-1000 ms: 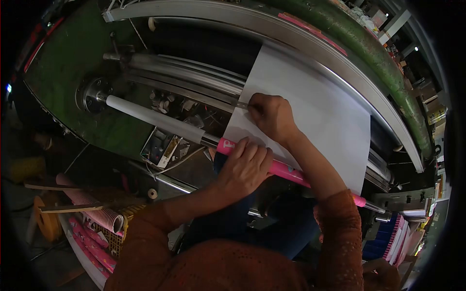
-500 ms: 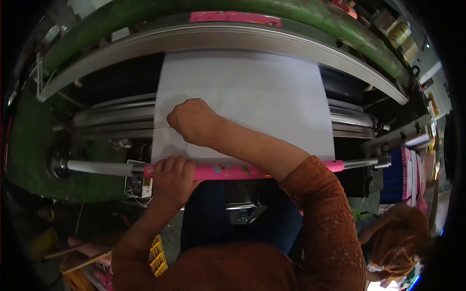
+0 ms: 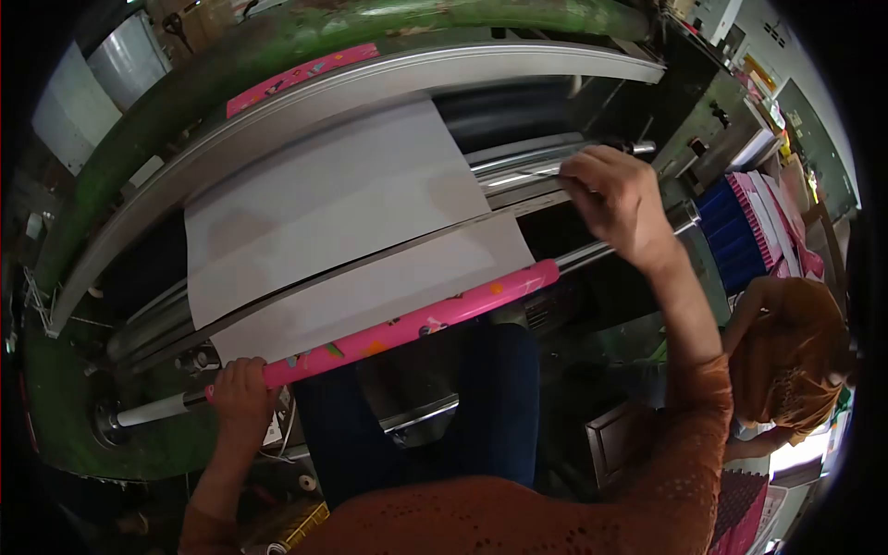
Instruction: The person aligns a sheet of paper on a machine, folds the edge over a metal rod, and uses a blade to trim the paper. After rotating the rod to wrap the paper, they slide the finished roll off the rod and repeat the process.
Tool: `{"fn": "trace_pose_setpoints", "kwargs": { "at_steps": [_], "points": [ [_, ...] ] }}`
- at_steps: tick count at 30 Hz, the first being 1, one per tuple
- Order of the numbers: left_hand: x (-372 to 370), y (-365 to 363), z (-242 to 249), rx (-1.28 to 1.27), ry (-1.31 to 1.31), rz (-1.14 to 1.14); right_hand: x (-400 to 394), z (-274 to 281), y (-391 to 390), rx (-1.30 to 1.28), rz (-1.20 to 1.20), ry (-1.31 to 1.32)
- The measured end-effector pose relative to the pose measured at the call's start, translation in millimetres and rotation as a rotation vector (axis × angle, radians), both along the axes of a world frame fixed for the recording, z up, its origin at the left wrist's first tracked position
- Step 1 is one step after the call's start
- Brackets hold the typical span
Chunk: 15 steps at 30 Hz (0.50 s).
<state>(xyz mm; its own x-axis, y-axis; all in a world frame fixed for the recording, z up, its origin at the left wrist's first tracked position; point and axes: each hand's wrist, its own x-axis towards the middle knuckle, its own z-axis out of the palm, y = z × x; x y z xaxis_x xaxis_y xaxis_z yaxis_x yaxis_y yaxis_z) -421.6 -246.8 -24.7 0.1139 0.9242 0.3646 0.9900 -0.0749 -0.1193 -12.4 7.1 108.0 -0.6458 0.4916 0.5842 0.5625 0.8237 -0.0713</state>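
Note:
My left hand (image 3: 242, 393) is wrapped round the left end of a pink printed roll (image 3: 412, 326), which sits on a metal shaft (image 3: 592, 252) in front of my legs. My right hand (image 3: 618, 199) is raised beyond the right edge of the white sheet, above the shaft's right part. Its fingers are pinched together; what they hold, if anything, is too small to make out. The white sheet (image 3: 324, 203) comes out of the machine and ends along a slanting gap. On the near side of that gap, a separate white piece (image 3: 388, 282) runs down to the roll.
A metal crossbar (image 3: 416, 69) and a green beam (image 3: 444, 28) span the machine's back. Pink printed material (image 3: 301, 79) shows behind the crossbar. Folded blue and pink fabric (image 3: 740, 231) is stacked at right, near another person (image 3: 786, 347). A yellow basket (image 3: 301, 529) is low at left.
My right hand has swept from the sheet's left side to beyond its right edge. The sheet, whole before, is now parted across. My left hand still grips the roll; the view has turned.

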Motion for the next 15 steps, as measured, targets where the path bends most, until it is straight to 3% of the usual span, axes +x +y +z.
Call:
{"fn": "trace_pose_setpoints", "kwargs": {
  "at_steps": [4, 8, 11, 15],
  "points": [
    [127, 74, 23, -0.117, -0.064, -0.129, -10, -50, -50, -0.183, 0.178, 0.361],
    [260, 163, -1, 0.030, 0.045, -0.173, 23, -89, -72, -0.300, -0.035, 0.721],
    [349, 213, 2, 0.011, -0.015, -0.222, 55, -105, -80, -0.469, -0.147, 0.950],
    [427, 258, -2, 0.004, -0.186, -0.265, 74, -101, -75, -0.504, -0.173, 1.008]
  ]
}}
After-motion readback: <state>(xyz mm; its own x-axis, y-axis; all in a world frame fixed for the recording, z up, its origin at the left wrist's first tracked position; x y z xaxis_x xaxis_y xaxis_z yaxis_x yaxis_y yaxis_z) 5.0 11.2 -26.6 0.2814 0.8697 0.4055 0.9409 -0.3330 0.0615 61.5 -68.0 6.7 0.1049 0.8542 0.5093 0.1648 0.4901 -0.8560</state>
